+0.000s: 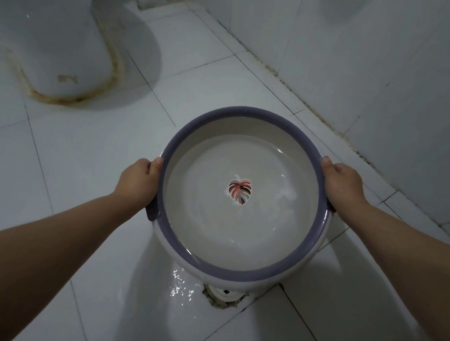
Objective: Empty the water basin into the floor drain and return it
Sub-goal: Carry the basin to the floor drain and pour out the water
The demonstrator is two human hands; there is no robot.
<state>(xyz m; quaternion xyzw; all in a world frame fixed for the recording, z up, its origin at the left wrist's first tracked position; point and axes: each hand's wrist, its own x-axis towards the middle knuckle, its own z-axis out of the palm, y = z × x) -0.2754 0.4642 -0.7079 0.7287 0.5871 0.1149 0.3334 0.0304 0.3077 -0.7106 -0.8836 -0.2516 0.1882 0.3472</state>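
We grip the basin [248, 150] with our left hand [138, 180] and right hand [343, 183] at opposite rims, the drain [225, 296] just beneath its near edge.

Basin [234, 279]: smooth, glossy plastic, matt purple rim. Floor [80, 153]: glazed tile, glossy, wet near the drain [225, 296]. Toilet [51, 38] base: glossy ceramic, stained seal.

1 head-worn view, steeply downward, close above the tiled floor [80, 153]
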